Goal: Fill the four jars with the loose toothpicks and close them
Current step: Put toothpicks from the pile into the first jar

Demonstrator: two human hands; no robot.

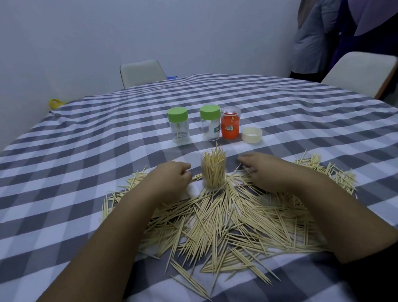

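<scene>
A clear open jar (213, 173) packed with upright toothpicks stands at the far edge of a wide pile of loose toothpicks (219, 223). My left hand (172, 178) is just left of the jar, its fingers curled and its thumb and forefinger pinching what looks like a few toothpicks. My right hand (260, 168) is just right of the jar, its bent fingers down on the pile and pinching toothpicks. Further back stand two clear jars with green lids (178, 125) (210, 125), an open orange jar (230, 123), and a loose white lid (252, 134).
The grey and white checked tablecloth (79, 156) covers the whole table. Two pale chairs (142, 72) (361, 75) stand at the far side. A person in purple and grey clothing (347, 25) stands at the back right. A yellow object (55, 103) lies past the table's left corner.
</scene>
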